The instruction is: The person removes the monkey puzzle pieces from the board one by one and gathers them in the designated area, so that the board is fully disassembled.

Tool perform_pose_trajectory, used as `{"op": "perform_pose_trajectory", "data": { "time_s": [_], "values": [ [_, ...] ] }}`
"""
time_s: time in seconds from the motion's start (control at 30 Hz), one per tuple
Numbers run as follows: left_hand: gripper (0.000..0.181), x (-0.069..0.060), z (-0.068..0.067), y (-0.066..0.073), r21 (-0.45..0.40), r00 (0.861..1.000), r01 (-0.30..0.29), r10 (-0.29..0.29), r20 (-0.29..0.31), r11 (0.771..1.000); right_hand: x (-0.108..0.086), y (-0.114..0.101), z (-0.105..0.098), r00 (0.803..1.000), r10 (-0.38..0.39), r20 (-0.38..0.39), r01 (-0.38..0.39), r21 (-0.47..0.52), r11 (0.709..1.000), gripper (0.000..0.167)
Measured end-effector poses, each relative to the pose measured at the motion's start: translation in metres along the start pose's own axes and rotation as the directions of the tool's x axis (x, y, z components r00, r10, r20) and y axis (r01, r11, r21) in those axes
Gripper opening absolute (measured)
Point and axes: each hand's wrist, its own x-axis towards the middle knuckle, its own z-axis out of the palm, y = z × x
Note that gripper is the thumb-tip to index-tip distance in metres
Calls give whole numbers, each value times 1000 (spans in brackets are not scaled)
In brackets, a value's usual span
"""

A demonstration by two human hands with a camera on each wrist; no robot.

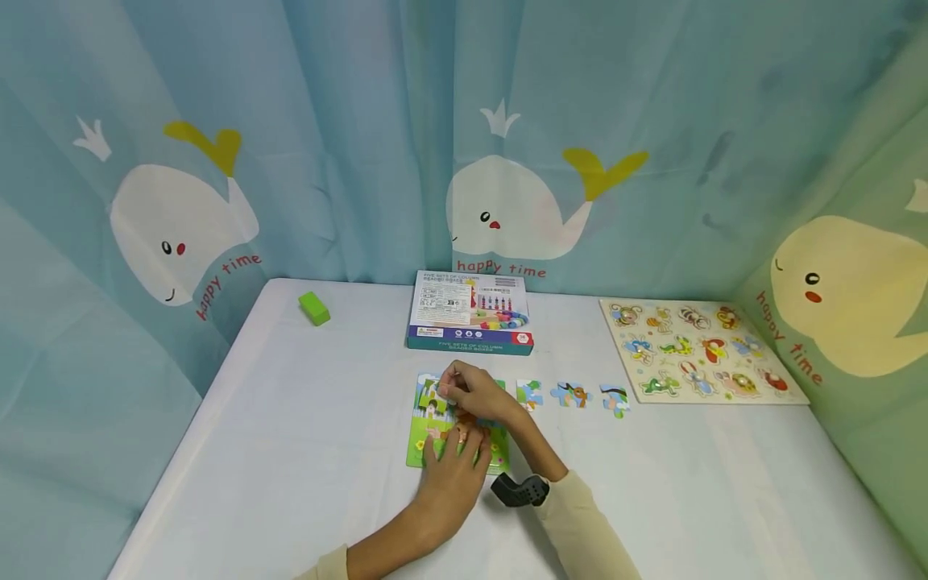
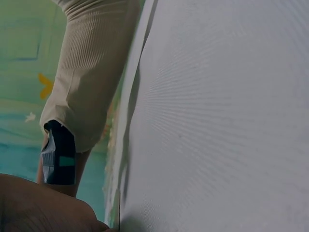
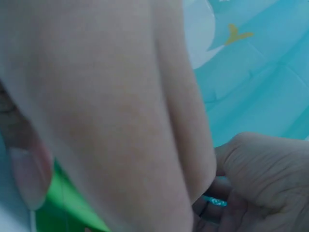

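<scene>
Evidently the puzzle [image 1: 431, 422] points top-first at the box [image 1: 470, 312], long axis unclear.

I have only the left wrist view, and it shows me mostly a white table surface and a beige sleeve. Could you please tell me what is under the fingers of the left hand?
Observer: The left hand rests its fingers on a flat rectangular jigsaw puzzle printed in green and blue.
Operator: Thank you. And where is the right hand?
Observer: Over the upper part of the puzzle, beyond the left hand. Whether it pinches a piece, I cannot tell.
Operator: Do some pieces lie apart from the puzzle?
Observer: Yes, three small multicoloured jigsaw pieces lie in a row to its right.
</scene>
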Motion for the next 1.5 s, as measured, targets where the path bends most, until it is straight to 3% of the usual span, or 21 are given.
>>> {"op": "perform_pose_trajectory", "data": {
  "time_s": [0.2,0.37,0.6,0.7,0.87,1.13,1.27,1.5],
  "values": [
    [44,-1,1,-1,33,999,3,-2,-38,999,-4,-3,-2,990,-46,-134,51,34,998,15],
    [42,0,1,-2,42,997,17,-14,-70,999,-17,-8,-17,972,-53,-230,75,89,993,20],
    [41,-1,1,-1,34,997,21,-18,-78,999,-50,-7,-45,960,50,-277,-4,165,986,25],
    [43,-1,1,-1,28,997,19,-17,-71,999,-67,-3,-51,935,120,-334,-56,195,979,26],
    [46,-2,0,-1,23,998,13,-12,-60,1000,-94,7,-50,873,206,-443,-144,170,975,23],
    [45,0,2,-1,-20,998,7,-8,-65,1000,-123,26,-40,799,314,-513,-305,104,947,20],
    [44,1,1,0,-33,998,3,-5,-62,999,-129,32,-35,781,315,-539,-349,41,936,16],
    [44,0,3,2,-57,998,2,-5,-55,998,-133,34,-33,778,321,-540,-354,44,934,17]
  ]
}}
